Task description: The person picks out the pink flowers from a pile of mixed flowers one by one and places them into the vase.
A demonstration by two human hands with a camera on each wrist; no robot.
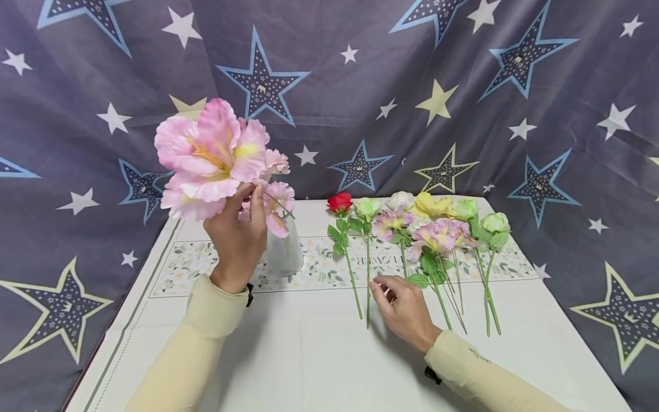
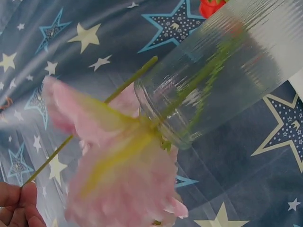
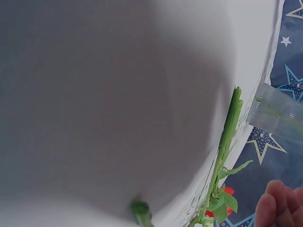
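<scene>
In the head view, the ribbed, see-through vase [image 1: 285, 254] stands upright on a white cloth [image 1: 319, 355], on a printed floral strip [image 1: 319, 260]; pink blooms [image 1: 280, 200] with frilled petals fill its mouth. Above and left of the vase, the left hand [image 1: 237, 237] pinches the thin stem of a large pink flower [image 1: 206, 157] between thumb and fingers; its broad, crinkled petals fade to yellow around a tufted centre. To the right of the vase, the right hand [image 1: 404, 309] has its fingers loosely bent, thumb near the forefinger, close to the row of lying flowers: a tightly layered red rose [image 1: 340, 202], rounded pale green roses [image 1: 367, 208], a yellow bloom [image 1: 431, 204] and ruffled pink ones. Dark, softly creased star-patterned fabric [image 1: 319, 57] hangs behind the vase.

In the left wrist view, the vase shows a smooth round lip and fine ribbing, with green stems [image 2: 203, 78] inside. The pinched stem passes behind a blurred bloom, its bare end just beside the lip.

In the right wrist view, the right hand's fingertips sit side by side near the vase; smooth green stalks [image 3: 230, 120] lie near it too.
</scene>
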